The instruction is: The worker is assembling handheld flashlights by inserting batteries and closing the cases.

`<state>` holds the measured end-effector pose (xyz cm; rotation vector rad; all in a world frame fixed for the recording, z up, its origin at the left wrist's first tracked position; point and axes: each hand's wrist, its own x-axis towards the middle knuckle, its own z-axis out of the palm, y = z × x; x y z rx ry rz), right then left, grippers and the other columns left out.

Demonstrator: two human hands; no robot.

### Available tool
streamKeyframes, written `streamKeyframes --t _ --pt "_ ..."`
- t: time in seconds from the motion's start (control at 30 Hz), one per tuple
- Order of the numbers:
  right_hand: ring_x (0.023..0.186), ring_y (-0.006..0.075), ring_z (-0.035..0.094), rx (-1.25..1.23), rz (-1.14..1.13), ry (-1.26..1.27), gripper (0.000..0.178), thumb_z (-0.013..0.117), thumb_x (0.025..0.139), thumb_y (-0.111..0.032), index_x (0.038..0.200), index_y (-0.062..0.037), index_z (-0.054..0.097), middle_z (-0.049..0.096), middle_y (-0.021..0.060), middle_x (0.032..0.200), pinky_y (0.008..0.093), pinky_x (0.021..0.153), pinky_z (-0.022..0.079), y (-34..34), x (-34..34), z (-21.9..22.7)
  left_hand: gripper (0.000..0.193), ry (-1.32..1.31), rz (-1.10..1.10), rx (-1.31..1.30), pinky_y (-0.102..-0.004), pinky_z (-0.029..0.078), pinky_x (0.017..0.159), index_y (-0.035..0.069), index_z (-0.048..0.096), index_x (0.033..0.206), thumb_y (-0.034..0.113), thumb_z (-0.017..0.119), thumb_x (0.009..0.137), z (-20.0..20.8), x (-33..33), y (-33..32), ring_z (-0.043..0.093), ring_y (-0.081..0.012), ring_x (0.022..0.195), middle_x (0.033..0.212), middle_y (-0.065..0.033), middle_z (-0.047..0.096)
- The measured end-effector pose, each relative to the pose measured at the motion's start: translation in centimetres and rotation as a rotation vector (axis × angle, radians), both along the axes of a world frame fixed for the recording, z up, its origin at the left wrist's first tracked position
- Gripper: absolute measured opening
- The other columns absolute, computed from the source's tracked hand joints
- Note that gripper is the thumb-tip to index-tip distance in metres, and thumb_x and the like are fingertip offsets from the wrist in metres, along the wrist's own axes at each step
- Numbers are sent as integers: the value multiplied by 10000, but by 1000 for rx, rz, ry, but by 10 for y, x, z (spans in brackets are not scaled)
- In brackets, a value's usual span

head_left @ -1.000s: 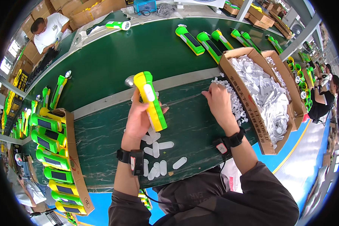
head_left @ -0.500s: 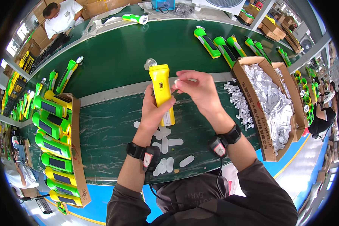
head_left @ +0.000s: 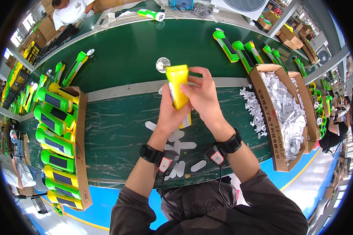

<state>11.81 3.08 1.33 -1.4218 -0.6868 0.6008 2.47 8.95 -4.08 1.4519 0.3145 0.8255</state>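
Observation:
A yellow flashlight point(head_left: 179, 82) is held above the table in both hands, its wide end pointing away from me. My left hand point(head_left: 171, 113) is closed round its lower left side. My right hand point(head_left: 205, 96) grips the right side, with the thumb pressed against the body's face. Whether a small white piece lies under that thumb is hidden. A round clear lens part with a reflector point(head_left: 163, 65) sticks out beside the flashlight's far end. Below my hands, several flat white oval strips point(head_left: 188, 145) lie scattered on the dark green tabletop point(head_left: 117, 137).
On the left, a cardboard box point(head_left: 81, 149) holds several green and yellow flashlights with dark panels. On the right stands a carton point(head_left: 267, 129) of white strips, beside a pile of small white pieces point(head_left: 255, 113). Several flashlights point(head_left: 225, 46) lie on the green belt point(head_left: 129, 51). A person point(head_left: 70, 13) sits far left.
My right hand, which pinched a small white piece beside the flashlight, is now on its body. The flashlight has turned and tilted, and its side slot is out of sight. The view has shifted slightly.

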Motion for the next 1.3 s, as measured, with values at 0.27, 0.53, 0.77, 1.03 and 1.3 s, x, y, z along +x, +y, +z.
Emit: streamKeyframes --t 0.27,0.53,0.77,1.03,1.3 --pt "896 199 650 -100 28 -126 441 621 833 39 1239 50 450 650 190 1035 306 753 521 5 5 -3 609 -20 23 107 -307 475 893 46 366 1300 23 686 781 0 1 -2 551 -162 1062 1149 -84 537" --pt "1006 179 630 148 201 154 472 649 881 -35 1314 42 476 637 153 1140 307 883 517 -14 6 -8 596 -39 -100 -172 -304 549 711 20 345 1259 -60 647 751 10 0 -3 628 -176 865 1058 -112 546" --pt "936 151 635 183 210 213 412 607 932 -136 1273 69 502 655 142 1079 268 748 534 -23 13 -1 640 -96 -296 -571 -323 551 656 51 382 1303 -53 653 733 18 -9 -3 639 -194 795 1041 -107 577" --pt "647 136 665 126 -104 -135 456 795 773 -314 928 94 664 696 125 749 256 580 529 -13 -5 15 669 -41 -420 -484 -326 536 634 73 412 1273 -22 684 670 4 -15 3 634 -213 726 912 -95 592" --pt "640 141 661 0 -193 -253 384 817 737 -281 814 49 635 682 108 713 268 629 528 -28 -7 26 676 36 -572 -455 -321 533 678 64 423 1256 43 711 645 -2 -19 6 645 -210 762 931 -80 601"
